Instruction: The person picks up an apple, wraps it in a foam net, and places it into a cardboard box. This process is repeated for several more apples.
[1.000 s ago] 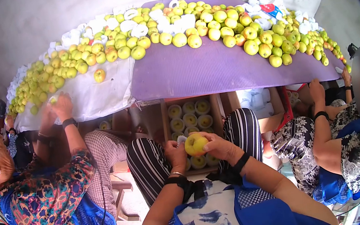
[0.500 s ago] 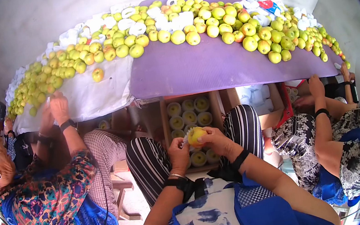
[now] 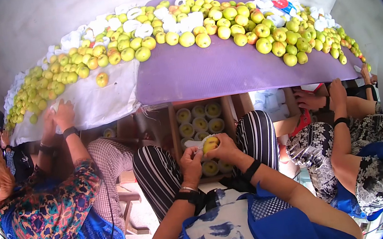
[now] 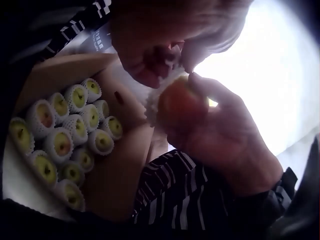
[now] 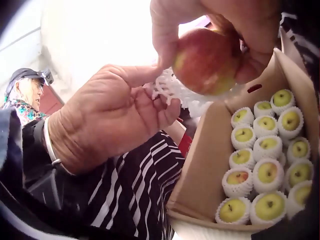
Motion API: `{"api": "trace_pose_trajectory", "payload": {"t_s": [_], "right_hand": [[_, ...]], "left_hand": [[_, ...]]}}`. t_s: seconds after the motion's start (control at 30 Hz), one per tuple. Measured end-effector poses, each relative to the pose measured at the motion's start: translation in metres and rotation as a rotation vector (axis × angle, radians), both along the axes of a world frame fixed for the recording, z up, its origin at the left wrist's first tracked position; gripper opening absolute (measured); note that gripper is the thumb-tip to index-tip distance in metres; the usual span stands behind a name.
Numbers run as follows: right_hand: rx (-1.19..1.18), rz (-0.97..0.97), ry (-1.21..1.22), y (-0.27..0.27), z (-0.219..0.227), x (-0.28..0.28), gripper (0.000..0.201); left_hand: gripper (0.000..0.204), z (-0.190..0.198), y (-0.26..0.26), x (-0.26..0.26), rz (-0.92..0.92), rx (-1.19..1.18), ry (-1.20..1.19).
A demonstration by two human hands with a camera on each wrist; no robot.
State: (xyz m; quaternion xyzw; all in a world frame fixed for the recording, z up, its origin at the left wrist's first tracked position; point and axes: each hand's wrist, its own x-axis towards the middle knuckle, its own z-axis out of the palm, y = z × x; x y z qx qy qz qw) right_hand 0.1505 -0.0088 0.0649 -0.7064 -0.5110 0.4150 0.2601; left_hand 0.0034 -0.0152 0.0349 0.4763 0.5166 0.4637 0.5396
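Note:
My right hand grips a yellow-green apple with a red blush, its thumb and fingers round the sides. My left hand pinches the edge of a white foam net sleeve. In the right wrist view the sleeve lies against the underside of the apple, partly round it. Both hands are close together above a cardboard box between the knees. Inside the box stand rows of apples in white foam nets, stems upward.
A long heap of apples with white foam nets among it lies along the back of a purple mat. One apple sits apart on a white sheet. Another box holds white nets. People sit close on both sides.
The apple has turned and gone down against the foam net, which now shows spread beside it. The left hand stays at the net. At right, a neighbour's hand has come forward.

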Motion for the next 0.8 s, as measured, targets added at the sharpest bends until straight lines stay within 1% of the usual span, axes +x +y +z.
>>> {"api": "trace_pose_trajectory", "payload": {"t_s": [0.03, 0.07, 0.13, 0.2, 0.23, 0.27, 0.3, 0.33, 0.37, 0.43, 0.47, 0.53, 0.57, 0.6, 0.63, 0.67, 0.73, 0.77, 0.8], "right_hand": [[0.002, -0.001, -0.001, -0.001, 0.000, 0.000, 0.070], [0.034, -0.018, -0.038, -0.002, 0.001, 0.000, 0.070], [0.065, -0.036, -0.074, -0.003, 0.005, 0.001, 0.070], [0.135, 0.130, -0.083, -0.004, 0.007, 0.003, 0.067], [0.135, 0.129, -0.083, -0.005, 0.004, 0.003, 0.067], [0.181, 0.175, -0.140, -0.005, -0.001, 0.003, 0.065], [0.229, 0.221, -0.198, -0.006, -0.003, 0.002, 0.063], [0.230, 0.220, -0.197, -0.007, -0.003, 0.002, 0.063], [0.225, 0.205, -0.209, -0.007, -0.001, 0.002, 0.062], [0.223, 0.189, -0.219, -0.008, 0.004, 0.001, 0.061], [0.249, 0.178, -0.246, -0.009, 0.006, 0.000, 0.059], [0.273, 0.166, -0.273, -0.010, 0.007, -0.002, 0.058], [0.330, 0.219, -0.325, -0.011, 0.005, -0.003, 0.057], [0.388, 0.270, -0.378, -0.011, 0.003, -0.005, 0.055], [0.389, 0.270, -0.378, -0.012, 0.003, -0.006, 0.055], [0.400, 0.307, -0.388, -0.012, 0.004, -0.008, 0.053], [0.411, 0.345, -0.398, -0.013, 0.006, -0.008, 0.051], [0.431, 0.360, -0.399, -0.014, 0.009, -0.008, 0.051], [0.450, 0.375, -0.400, -0.014, 0.011, -0.008, 0.051]], "left_hand": [[0.005, -0.004, -0.001, -0.001, -0.034, 0.026, 0.091], [0.005, -0.007, -0.001, -0.002, -0.034, 0.027, 0.092], [0.005, -0.005, -0.002, -0.002, -0.105, -0.072, -0.014], [0.006, -0.004, -0.002, -0.002, -0.072, -0.066, 0.020], [0.007, -0.003, -0.001, -0.002, -0.039, -0.059, 0.053], [0.007, 0.000, 0.000, -0.002, -0.039, -0.060, 0.053], [0.008, 0.004, 0.000, -0.003, -0.043, 0.115, 0.169], [0.010, 0.007, 0.001, -0.003, -0.046, 0.290, 0.284], [0.010, 0.009, 0.000, -0.002, -0.046, 0.292, 0.285], [0.012, 0.010, -0.002, -0.001, -0.123, 0.258, 0.289], [0.012, 0.006, -0.001, -0.002, -0.124, 0.259, 0.290], [0.017, 0.003, 0.001, -0.003, -0.187, 0.373, 0.324], [0.017, 0.002, 0.000, -0.002, -0.187, 0.373, 0.324], [0.023, 0.009, 0.000, 0.000, -0.167, 0.201, 0.240], [0.028, 0.013, 0.000, 0.002, -0.146, 0.028, 0.157], [0.028, 0.010, 0.000, 0.001, -0.146, 0.028, 0.157], [0.045, -0.006, 0.004, 0.000, -0.180, 0.011, 0.240], [0.045, -0.020, 0.007, -0.003, -0.180, 0.011, 0.240], [0.049, -0.024, 0.011, -0.004, -0.237, 0.058, 0.195]]}}
